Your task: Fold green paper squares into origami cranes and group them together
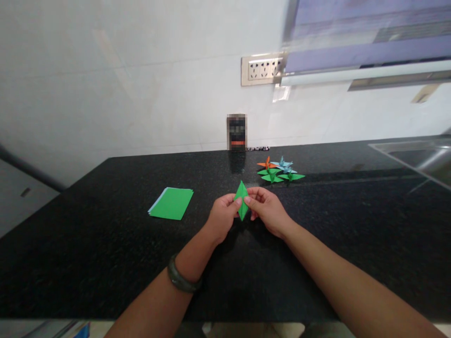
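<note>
A green folded paper piece (242, 199), diamond-shaped and pointed at both ends, stands upright just above the black countertop (105, 244). My left hand (223, 217) pinches its left side with thumb and fingers closed. From the other side, my right hand (267, 210) pinches the same piece. A dark bracelet circles my left wrist.
A stack of green paper sheets (171, 203) lies to the left of my hands. Several finished origami figures (280, 171), green, orange and light blue, sit behind my hands to the right. A small dark object (237, 132) leans on the wall. A steel sink (419, 157) is at far right.
</note>
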{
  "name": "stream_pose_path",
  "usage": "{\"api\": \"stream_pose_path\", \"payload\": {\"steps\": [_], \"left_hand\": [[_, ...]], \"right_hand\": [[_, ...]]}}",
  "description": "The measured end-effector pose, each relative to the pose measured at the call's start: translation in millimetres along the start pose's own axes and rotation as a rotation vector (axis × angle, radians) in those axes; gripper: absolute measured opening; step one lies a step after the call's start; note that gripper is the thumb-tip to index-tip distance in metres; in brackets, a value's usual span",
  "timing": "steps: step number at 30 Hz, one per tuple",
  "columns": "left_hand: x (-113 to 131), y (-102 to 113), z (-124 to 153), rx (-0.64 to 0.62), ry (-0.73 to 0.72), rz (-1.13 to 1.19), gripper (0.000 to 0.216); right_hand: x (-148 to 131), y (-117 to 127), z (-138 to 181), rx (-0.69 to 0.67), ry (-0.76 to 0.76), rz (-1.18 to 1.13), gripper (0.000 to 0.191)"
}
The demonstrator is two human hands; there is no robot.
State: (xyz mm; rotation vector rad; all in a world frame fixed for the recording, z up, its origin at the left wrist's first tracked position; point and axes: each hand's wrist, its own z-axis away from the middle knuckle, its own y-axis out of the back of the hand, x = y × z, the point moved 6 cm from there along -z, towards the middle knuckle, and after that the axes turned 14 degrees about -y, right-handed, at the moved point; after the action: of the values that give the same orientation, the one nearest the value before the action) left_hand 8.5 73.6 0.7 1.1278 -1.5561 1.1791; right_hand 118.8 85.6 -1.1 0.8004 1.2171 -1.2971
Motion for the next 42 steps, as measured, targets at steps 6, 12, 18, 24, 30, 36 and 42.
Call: {"api": "stream_pose_path", "payload": {"steps": [6, 12, 18, 24, 30, 36, 42], "left_hand": [[-1.7, 2.7, 0.3, 0.033, 0.023, -0.004, 0.030], [1.4, -4.3, 2.8, -0.028, 0.008, 0.027, 0.028], [0.2, -0.1, 2.1, -0.025, 0.024, -0.074, 0.020], [-2.4, 6.5, -0.2, 0.040, 0.044, -0.037, 0.026], [-0.2, 7.9, -0.9, 0.093, 0.027, 0.024, 0.033], [-4.0, 8.3, 0.0, 0.044, 0.046, 0.007, 0.027], [3.0, 8.8, 0.8, -0.020, -0.016, -0.165, 0.023]], "right_hand": [[-2.6, 4.4, 0.6, 0.010, -0.033, -0.105, 0.024], [-0.2, 4.8, 1.1, 0.016, -0.074, -0.089, 0.024], [-4.8, 9.2, 0.1, 0.027, 0.001, 0.002, 0.024], [-3.8, 10.2, -0.3, 0.056, -0.017, 0.010, 0.025], [-2.3, 8.8, 0.9, 0.098, 0.029, 0.027, 0.024], [-1.9, 5.2, 2.9, 0.027, -0.024, -0.015, 0.024], [-7.3, 5.6, 4.1, 0.002, 0.029, 0.046, 0.028]]}}
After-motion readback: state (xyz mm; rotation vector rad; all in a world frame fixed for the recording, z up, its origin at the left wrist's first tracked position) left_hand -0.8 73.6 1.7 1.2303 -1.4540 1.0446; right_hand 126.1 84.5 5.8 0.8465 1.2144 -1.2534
